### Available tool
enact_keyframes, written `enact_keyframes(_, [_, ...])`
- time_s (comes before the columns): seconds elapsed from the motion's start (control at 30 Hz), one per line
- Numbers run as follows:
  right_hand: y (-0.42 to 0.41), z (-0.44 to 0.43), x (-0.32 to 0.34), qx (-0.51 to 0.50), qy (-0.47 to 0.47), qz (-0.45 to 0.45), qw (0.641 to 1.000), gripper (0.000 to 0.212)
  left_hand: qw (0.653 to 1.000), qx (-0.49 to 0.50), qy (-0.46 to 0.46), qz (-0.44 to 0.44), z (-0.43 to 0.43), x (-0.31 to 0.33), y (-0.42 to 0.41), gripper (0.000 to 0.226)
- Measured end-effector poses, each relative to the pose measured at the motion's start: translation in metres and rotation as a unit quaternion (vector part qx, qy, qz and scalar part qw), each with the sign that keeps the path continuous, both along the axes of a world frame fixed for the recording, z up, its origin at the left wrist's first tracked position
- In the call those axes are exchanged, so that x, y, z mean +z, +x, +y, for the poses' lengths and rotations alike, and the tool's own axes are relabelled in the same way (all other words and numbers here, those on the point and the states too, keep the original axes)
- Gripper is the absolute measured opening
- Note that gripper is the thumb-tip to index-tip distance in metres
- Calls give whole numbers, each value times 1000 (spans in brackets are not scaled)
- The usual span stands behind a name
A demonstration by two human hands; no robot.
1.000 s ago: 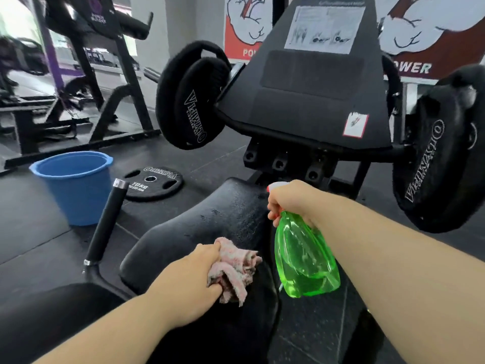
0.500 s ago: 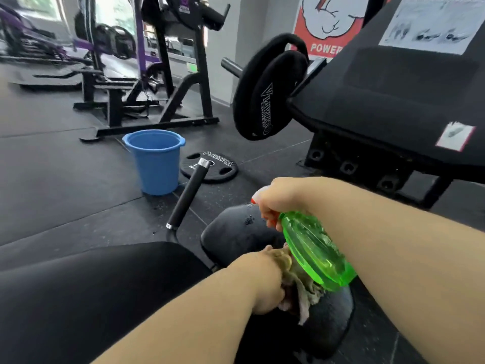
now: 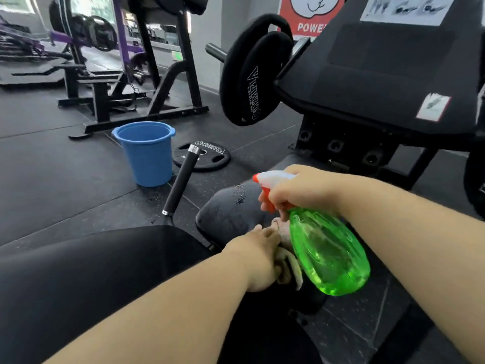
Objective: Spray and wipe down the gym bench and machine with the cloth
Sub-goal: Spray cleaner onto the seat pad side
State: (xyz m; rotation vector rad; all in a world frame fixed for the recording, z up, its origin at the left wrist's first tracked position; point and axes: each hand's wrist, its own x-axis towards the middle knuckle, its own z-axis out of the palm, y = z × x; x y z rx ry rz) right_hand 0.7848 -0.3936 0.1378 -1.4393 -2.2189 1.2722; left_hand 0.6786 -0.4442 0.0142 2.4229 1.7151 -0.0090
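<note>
My right hand (image 3: 296,189) grips the white and red trigger head of a green spray bottle (image 3: 328,253), which hangs tilted over the black bench pad (image 3: 228,211). Wet droplets show on the pad just left of the nozzle. My left hand (image 3: 258,258) presses a crumpled pinkish cloth (image 3: 290,266) onto the pad, right beside the bottle; the bottle hides part of the cloth. The machine's big black footplate (image 3: 380,61) rises at the upper right, with weight plates (image 3: 252,72) loaded on its left side.
A blue bucket (image 3: 147,153) stands on the rubber floor to the left. A loose weight plate (image 3: 202,156) lies behind it. A black handle bar (image 3: 181,182) juts up beside the pad. A wide black seat pad (image 3: 91,271) fills the lower left. Other gym racks (image 3: 136,74) stand far left.
The view has swung left and down. My left hand has drawn the cloth back along the pad, under the bottle. My right hand has kept the bottle above the pad, where droplets now show.
</note>
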Motion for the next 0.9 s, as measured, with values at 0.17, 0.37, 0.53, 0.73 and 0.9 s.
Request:
enact_keyframes(0.17, [116, -51, -1, -119, -17, 141, 983, 32, 994, 25, 94, -40, -25, 31, 27, 20])
enact_keyframes(0.37, [218, -127, -20, -302, -22, 180, 936, 22, 954, -11, 98, -282, -42, 82, 125, 16])
enact_keyframes(0.53, [281, -168, -64, -410, 147, -51, 899, 23, 940, -121, 81, -310, -56, 79, 207, 16])
enact_keyframes(0.73, [305, -201, -166, -424, 130, -217, 870, 45, 960, -238, 32, -141, -76, 18, 235, 21])
enact_keyframes(0.9, [290, -228, -244, -457, 44, -201, 865, 55, 953, -296, 14, -62, -79, -21, 233, 22])
